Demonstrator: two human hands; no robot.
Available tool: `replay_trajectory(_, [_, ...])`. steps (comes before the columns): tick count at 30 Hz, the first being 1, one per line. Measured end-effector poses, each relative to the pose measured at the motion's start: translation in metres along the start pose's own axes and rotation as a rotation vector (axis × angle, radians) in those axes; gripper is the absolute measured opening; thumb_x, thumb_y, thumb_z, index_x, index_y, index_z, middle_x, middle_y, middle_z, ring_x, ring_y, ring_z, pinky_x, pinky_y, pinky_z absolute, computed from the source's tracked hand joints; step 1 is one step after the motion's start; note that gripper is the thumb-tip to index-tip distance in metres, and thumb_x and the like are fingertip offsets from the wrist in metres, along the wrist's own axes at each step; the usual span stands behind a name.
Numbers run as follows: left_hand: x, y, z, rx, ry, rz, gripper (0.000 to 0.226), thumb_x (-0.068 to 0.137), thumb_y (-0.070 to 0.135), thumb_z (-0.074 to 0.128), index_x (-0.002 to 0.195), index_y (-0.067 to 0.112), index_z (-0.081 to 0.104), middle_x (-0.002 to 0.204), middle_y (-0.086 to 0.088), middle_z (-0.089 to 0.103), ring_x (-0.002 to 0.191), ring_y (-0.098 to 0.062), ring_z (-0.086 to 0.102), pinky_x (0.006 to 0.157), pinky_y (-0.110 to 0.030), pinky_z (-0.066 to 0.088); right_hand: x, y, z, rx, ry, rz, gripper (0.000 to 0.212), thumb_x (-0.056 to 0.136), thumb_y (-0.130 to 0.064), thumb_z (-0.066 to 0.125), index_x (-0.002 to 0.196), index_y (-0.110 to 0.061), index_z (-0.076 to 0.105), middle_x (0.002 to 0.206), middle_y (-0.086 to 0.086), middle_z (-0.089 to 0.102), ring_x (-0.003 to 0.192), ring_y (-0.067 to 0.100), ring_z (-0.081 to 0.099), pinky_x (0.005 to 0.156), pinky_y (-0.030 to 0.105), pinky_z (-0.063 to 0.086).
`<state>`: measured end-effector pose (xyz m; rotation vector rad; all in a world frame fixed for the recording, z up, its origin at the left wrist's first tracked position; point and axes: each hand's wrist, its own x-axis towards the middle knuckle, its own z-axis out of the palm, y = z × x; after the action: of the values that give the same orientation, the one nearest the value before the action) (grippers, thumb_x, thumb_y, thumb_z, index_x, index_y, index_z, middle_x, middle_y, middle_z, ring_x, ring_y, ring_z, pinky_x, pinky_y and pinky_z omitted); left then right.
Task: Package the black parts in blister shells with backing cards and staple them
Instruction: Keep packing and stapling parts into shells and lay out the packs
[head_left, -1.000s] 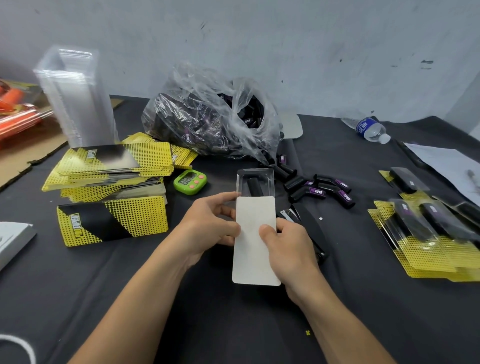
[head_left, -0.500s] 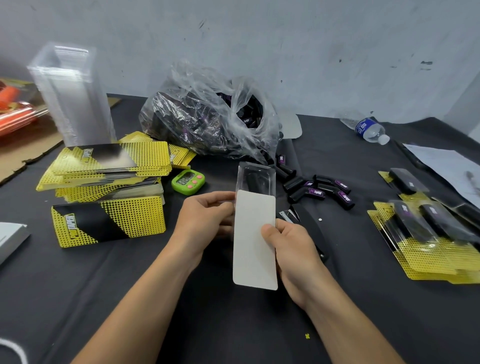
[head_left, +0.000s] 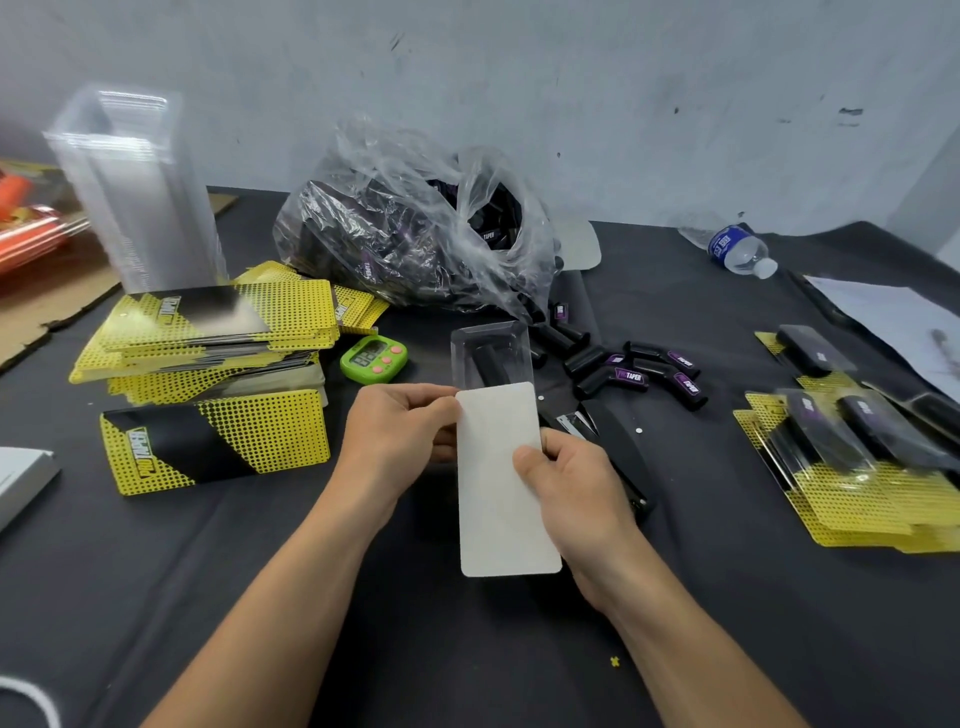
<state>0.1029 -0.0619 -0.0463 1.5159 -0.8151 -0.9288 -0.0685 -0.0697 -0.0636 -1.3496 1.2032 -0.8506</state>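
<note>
A backing card (head_left: 498, 499), its white back toward me, sits partly inside a clear blister shell (head_left: 491, 348) that holds a black part (head_left: 491, 366). My left hand (head_left: 395, 436) pinches the shell and card at their left edge. My right hand (head_left: 566, 483) grips the card's right edge, thumb on its face. A black stapler (head_left: 621, 457) lies just right of my hands. Loose black parts (head_left: 639, 371) lie beyond it. Finished packages (head_left: 852, 457) are stacked at the right.
Stacks of yellow-and-black cards (head_left: 218, 384) sit at the left, with a tall stack of clear shells (head_left: 135, 192) behind. A plastic bag of parts (head_left: 415, 228) stands at the back, a green timer (head_left: 374, 358) beside it. A water bottle (head_left: 740, 252) and papers (head_left: 893, 322) lie far right.
The card has slid down out of the shell toward me, so more of the shell and its black part shows above the card's top edge.
</note>
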Motion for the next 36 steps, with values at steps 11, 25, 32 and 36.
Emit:
replay_trajectory(11, [-0.001, -0.002, -0.006, 0.258, -0.13, 0.052, 0.035, 0.079, -0.002, 0.077, 0.091, 0.031, 0.073, 0.082, 0.008, 0.08, 0.076, -0.011, 0.077, 0.069, -0.029, 0.064, -0.004, -0.004, 0.003, -0.122, 0.025, -0.022, 0.033, 0.079, -0.038, 0.066, 0.09, -0.007, 0.071, 0.082, 0.01, 0.077, 0.078, 0.034, 0.074, 0.069, 0.055, 0.059])
replay_trajectory(25, [-0.008, -0.004, 0.011, 0.464, -0.179, 0.112, 0.07, 0.067, 0.006, 0.077, 0.121, 0.045, 0.057, 0.091, 0.017, 0.069, 0.077, 0.0, 0.067, 0.068, -0.021, 0.059, 0.003, 0.004, 0.004, -0.1, 0.127, 0.007, 0.006, 0.087, -0.018, 0.073, 0.087, -0.024, 0.073, 0.082, -0.008, 0.078, 0.078, 0.017, 0.075, 0.07, 0.043, 0.063])
replay_trajectory(32, [-0.015, -0.004, 0.018, 0.366, -0.006, 0.114, 0.037, 0.073, 0.01, 0.067, 0.094, 0.04, 0.07, 0.079, 0.023, 0.073, 0.068, 0.004, 0.068, 0.046, -0.014, 0.047, 0.003, 0.001, 0.002, -0.055, 0.077, 0.04, 0.011, 0.091, -0.014, 0.07, 0.096, -0.021, 0.076, 0.089, -0.005, 0.08, 0.084, 0.021, 0.077, 0.078, 0.05, 0.064])
replay_trajectory(36, [-0.013, -0.006, 0.019, 0.289, 0.097, 0.058, 0.015, 0.077, 0.022, 0.068, 0.08, 0.036, 0.074, 0.075, 0.026, 0.072, 0.063, 0.006, 0.067, 0.052, -0.021, 0.049, 0.003, 0.0, 0.0, -0.017, 0.045, 0.052, 0.013, 0.093, -0.01, 0.069, 0.099, -0.019, 0.076, 0.092, -0.004, 0.08, 0.085, 0.022, 0.077, 0.079, 0.051, 0.064])
